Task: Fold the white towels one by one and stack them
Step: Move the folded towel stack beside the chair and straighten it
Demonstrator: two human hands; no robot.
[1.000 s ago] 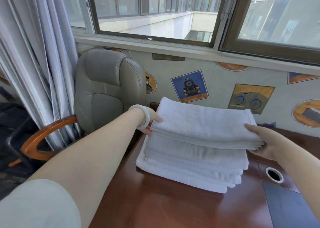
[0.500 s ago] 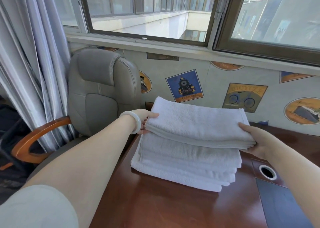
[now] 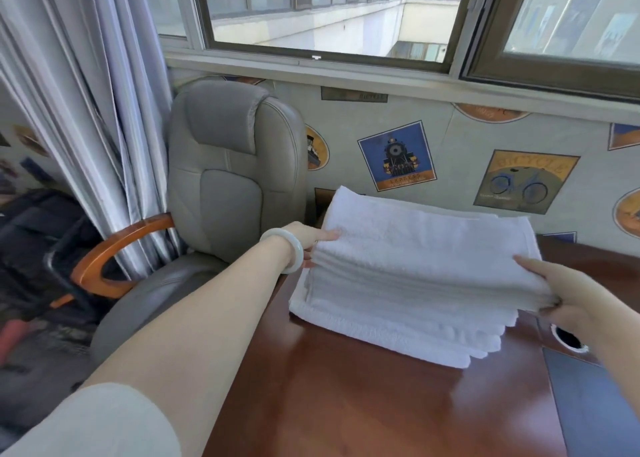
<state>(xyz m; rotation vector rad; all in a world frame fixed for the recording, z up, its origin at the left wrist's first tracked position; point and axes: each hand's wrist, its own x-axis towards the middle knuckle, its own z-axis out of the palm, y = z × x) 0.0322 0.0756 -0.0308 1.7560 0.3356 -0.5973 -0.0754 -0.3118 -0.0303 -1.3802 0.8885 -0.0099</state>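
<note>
A folded white towel (image 3: 422, 248) lies on top of a stack of folded white towels (image 3: 398, 321) on the brown wooden desk (image 3: 346, 404). My left hand (image 3: 311, 245), with a pale bangle on the wrist, grips the top towel's left edge, thumb on top and fingers beneath. My right hand (image 3: 568, 297) grips the towel's right front corner the same way. The top towel rests almost flat on the stack.
A grey leather chair (image 3: 228, 179) with an orange wooden armrest stands left of the desk, by the grey curtain (image 3: 86, 110). A round cable hole (image 3: 569, 340) and a dark desk pad (image 3: 595, 404) lie at the right. The wall with posters and the window are behind.
Both hands have lowered the top towel, which was held slightly above the stack, down onto the stack. The view has shifted a little to the left.
</note>
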